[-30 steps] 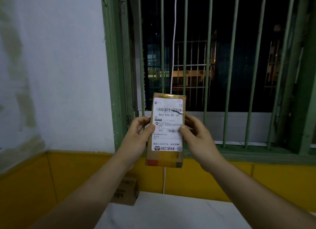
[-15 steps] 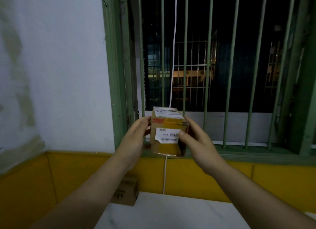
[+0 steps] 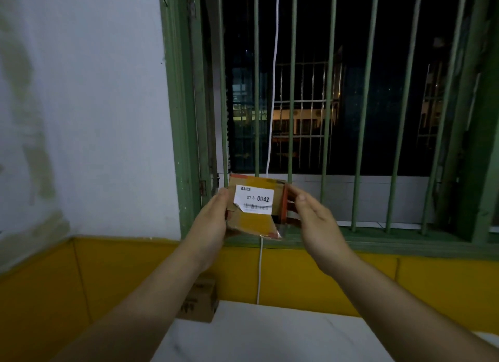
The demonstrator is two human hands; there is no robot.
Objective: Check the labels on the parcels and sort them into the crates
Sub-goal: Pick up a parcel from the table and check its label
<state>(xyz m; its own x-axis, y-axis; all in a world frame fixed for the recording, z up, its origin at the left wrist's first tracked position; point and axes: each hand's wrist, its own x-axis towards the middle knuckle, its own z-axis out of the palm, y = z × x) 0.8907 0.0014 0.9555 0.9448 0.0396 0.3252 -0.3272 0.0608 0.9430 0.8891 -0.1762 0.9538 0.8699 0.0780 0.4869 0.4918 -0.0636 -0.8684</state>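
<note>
Your left hand (image 3: 213, 221) grips the small brown cardboard parcel (image 3: 253, 224) at chest height, your right hand (image 3: 313, 221) pinching its three-o'clock edge, white label (image 3: 253, 199) facing you: checking underway, no crates visible, sorting remains.

The parcel (image 3: 253, 207) carries a white label (image 3: 253, 198) reading "03/03" and "21-3-0042".
</note>
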